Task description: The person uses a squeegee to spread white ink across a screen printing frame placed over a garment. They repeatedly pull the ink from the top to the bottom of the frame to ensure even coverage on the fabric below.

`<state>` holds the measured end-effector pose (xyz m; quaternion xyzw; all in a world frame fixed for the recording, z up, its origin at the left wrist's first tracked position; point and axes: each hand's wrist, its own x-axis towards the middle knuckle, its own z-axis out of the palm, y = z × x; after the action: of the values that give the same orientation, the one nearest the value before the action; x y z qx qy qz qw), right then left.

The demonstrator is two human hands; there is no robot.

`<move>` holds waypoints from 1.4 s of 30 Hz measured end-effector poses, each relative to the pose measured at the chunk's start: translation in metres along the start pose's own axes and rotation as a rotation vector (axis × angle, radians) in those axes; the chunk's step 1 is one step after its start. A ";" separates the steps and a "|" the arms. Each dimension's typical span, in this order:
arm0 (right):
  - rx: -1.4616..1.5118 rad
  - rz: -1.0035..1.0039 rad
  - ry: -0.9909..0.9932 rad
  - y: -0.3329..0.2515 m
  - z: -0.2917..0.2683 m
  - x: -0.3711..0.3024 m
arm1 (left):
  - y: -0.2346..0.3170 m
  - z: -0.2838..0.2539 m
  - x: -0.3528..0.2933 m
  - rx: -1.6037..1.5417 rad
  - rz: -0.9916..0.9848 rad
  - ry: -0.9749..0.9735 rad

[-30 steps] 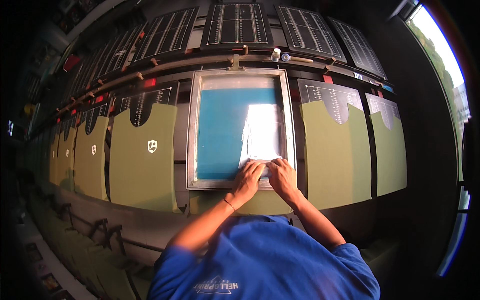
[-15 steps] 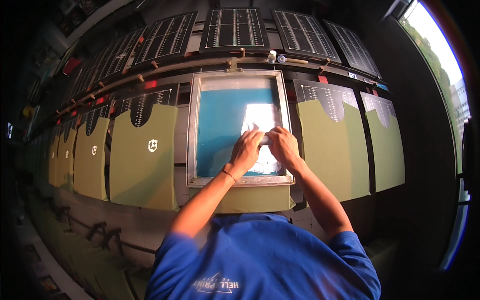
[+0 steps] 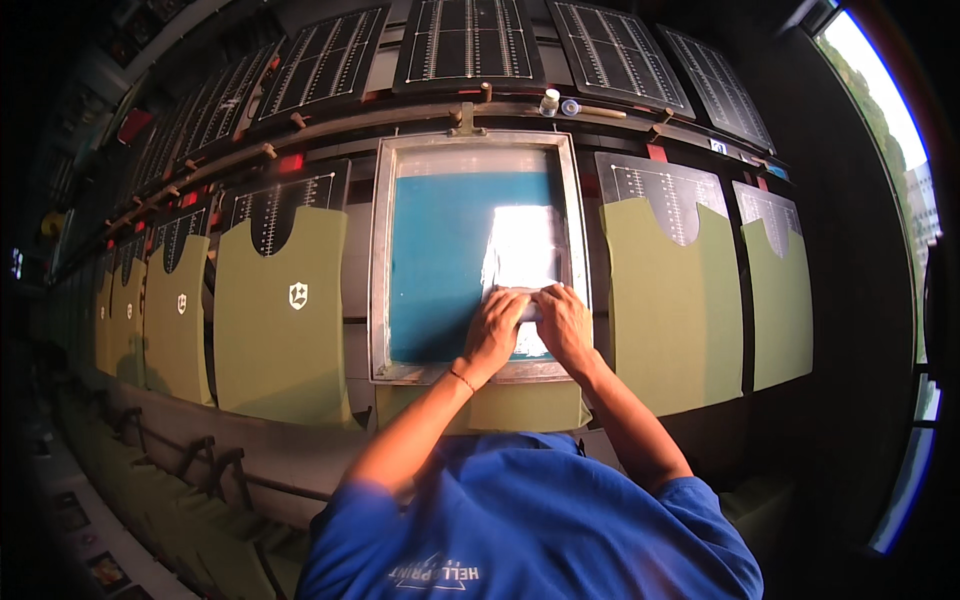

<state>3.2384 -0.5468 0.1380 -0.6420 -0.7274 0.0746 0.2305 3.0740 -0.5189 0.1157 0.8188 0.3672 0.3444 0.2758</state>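
Both my hands grip one squeegee point(image 3: 530, 311) side by side, over the right half of a screen printing frame. My left hand point(image 3: 494, 325) wraps its left end, and my right hand point(image 3: 564, 318) is closed round the right end. Much of the squeegee is hidden under my fingers. The frame point(image 3: 380, 250) has a metal rim and a blue mesh point(image 3: 435, 270). White ink point(image 3: 523, 245) covers a patch of mesh beyond my hands. Under the frame lies an olive-green shirt piece point(image 3: 480, 408), its near edge sticking out toward me.
Olive shirt pieces lie on boards at both sides; the one to the left point(image 3: 280, 300) bears a white emblem, the one to the right point(image 3: 675, 300) is plain. Dark marked boards point(image 3: 470, 45) line the far side. A small bottle point(image 3: 549, 102) stands on the rail behind the frame.
My hands have drawn the squeegee toward me, down the mesh. More of the white ink patch shows beyond them. The view has shifted slightly.
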 end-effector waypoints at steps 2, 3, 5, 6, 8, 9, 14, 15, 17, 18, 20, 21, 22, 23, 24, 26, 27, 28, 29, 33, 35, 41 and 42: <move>-0.043 0.011 -0.011 0.014 0.004 0.039 | -0.018 -0.002 0.037 -0.027 0.024 0.041; -0.047 0.025 -0.019 0.020 0.005 0.058 | -0.024 -0.005 0.054 -0.020 0.031 0.070; -0.089 -0.035 -0.055 0.029 0.002 0.089 | -0.034 -0.011 0.080 -0.014 0.010 0.029; -0.096 -0.049 -0.062 0.031 -0.001 0.099 | -0.034 -0.015 0.088 -0.017 -0.023 0.005; -0.129 -0.016 -0.145 0.030 -0.008 0.107 | -0.028 -0.022 0.092 0.005 -0.020 0.010; -0.094 -0.059 -0.086 0.026 -0.013 0.104 | -0.024 -0.025 0.092 0.019 -0.040 -0.003; -0.024 -0.107 0.009 -0.005 -0.031 0.035 | 0.011 -0.029 0.036 -0.011 0.061 0.088; 0.005 -0.088 0.003 -0.013 -0.032 0.015 | 0.020 -0.027 0.017 -0.027 0.064 0.094; -0.044 -0.016 -0.025 -0.028 -0.028 -0.024 | 0.034 -0.022 -0.023 0.017 0.023 0.044; -0.036 0.000 -0.044 -0.032 -0.026 -0.042 | 0.039 -0.017 -0.038 0.033 0.037 0.040; -0.015 0.022 -0.048 -0.038 -0.019 -0.070 | 0.047 -0.009 -0.064 0.046 0.025 0.019; -0.026 0.070 -0.106 -0.040 -0.016 -0.081 | 0.048 -0.007 -0.074 0.053 0.018 0.013; -0.042 -0.008 -0.058 -0.039 -0.014 -0.088 | 0.049 -0.004 -0.082 0.060 0.011 0.006; -0.069 -0.053 -0.054 -0.038 -0.013 -0.094 | 0.050 -0.002 -0.089 0.069 0.006 -0.002; -0.040 -0.020 -0.142 -0.037 -0.013 -0.099 | 0.049 -0.001 -0.094 0.078 0.000 -0.033; -0.022 -0.036 -0.144 -0.037 -0.014 -0.105 | 0.048 0.000 -0.101 0.074 -0.007 -0.071; -0.010 -0.034 -0.167 -0.038 -0.015 -0.108 | 0.048 0.000 -0.104 0.074 -0.013 -0.095; -0.002 -0.013 -0.226 -0.037 -0.017 -0.109 | 0.048 0.000 -0.107 0.074 -0.020 -0.113; 0.027 -0.044 -0.193 -0.037 -0.019 -0.110 | 0.049 -0.001 -0.109 0.076 -0.030 -0.136; 0.217 -0.010 -0.096 -0.019 -0.026 -0.117 | 0.052 -0.010 -0.112 0.063 -0.061 -0.113; 0.334 0.119 0.092 0.001 -0.025 -0.121 | 0.048 -0.021 -0.113 0.131 -0.123 -0.045; 0.660 0.662 0.238 0.051 0.030 -0.108 | -0.022 -0.069 -0.120 0.334 -0.506 0.384; 0.672 0.669 0.274 0.053 0.037 -0.108 | -0.041 -0.080 -0.123 0.384 -0.642 0.441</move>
<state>3.2778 -0.6352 0.0576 -0.7346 -0.3802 0.2899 0.4815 2.9356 -0.5768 0.0913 0.6064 0.7107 0.3335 0.1264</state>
